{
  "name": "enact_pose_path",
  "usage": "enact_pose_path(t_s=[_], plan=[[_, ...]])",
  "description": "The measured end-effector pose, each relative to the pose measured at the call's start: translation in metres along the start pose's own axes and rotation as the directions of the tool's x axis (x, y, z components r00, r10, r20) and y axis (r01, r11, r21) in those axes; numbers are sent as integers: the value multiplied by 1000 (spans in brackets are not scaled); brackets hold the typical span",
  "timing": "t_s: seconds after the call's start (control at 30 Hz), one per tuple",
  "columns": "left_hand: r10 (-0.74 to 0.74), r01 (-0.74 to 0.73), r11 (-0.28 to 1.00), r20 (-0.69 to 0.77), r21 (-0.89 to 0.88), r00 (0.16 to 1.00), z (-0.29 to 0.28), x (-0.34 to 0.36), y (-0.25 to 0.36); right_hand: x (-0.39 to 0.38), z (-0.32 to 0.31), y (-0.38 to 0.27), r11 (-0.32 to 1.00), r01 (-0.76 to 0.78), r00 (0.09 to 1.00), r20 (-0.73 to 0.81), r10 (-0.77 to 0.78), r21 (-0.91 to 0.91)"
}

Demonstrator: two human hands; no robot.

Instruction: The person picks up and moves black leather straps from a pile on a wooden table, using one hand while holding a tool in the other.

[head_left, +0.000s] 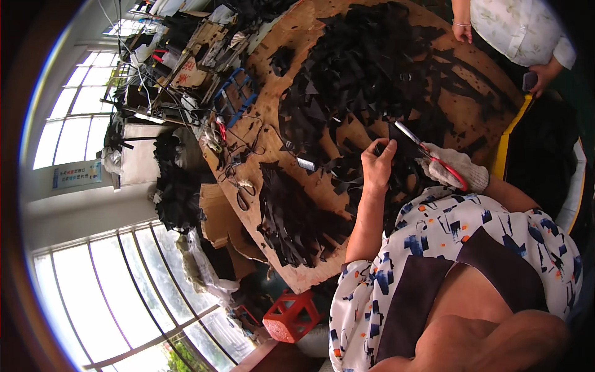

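Note:
My right hand (455, 166), in a pale knitted work glove, is closed around red-handled scissors (406, 132). Their silver blades point up and left, over black fabric. Just left of the blades, my bare left hand (377, 166) is raised with thumb and fingers pinched together. A small dark piece of fabric seems to be between them, mostly hidden by the fingers. Beyond both hands, a large heap of cut black fabric pieces (365, 56) covers much of the wooden table (273, 118). A second pile of black strips (288, 211) lies left of my left forearm.
Another person (517, 31) stands at the far right, holding a dark phone-like object (530, 81). A yellow-edged black container (511, 133) is to my right. A blue rack (237, 96) and dark-handled scissors (242, 197) are at the left; a red stool (290, 317) stands below the table edge.

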State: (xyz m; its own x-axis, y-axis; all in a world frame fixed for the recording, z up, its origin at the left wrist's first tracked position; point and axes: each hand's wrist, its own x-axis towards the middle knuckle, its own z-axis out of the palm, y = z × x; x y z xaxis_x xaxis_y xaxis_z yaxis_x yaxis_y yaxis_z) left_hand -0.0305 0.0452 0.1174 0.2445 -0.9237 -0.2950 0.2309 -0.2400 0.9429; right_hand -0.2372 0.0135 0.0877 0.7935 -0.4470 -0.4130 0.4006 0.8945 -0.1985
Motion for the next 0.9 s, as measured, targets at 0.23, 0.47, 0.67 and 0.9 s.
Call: enact_pose_path(t_s=[0.23, 0.47, 0.67, 0.9], plan=[[-9, 10, 1000, 43, -20, 999, 0, 0, -11, -6, 21, -3, 176, 264, 943, 216, -252, -948], [-22, 23, 999, 31, -27, 999, 1, 2, -8, -17, 37, 6, 160, 253, 920, 186, -344, -954], [-77, 72, 996, 109, 48, 991, -5, 0, -9, -15, 46, -1, 78, 182, 937, 149, -317, -980], [-97, 89, 993, 105, 77, 990, -5, -1, -7, -14, 45, 0, 95, 184, 935, 144, -325, -978]])
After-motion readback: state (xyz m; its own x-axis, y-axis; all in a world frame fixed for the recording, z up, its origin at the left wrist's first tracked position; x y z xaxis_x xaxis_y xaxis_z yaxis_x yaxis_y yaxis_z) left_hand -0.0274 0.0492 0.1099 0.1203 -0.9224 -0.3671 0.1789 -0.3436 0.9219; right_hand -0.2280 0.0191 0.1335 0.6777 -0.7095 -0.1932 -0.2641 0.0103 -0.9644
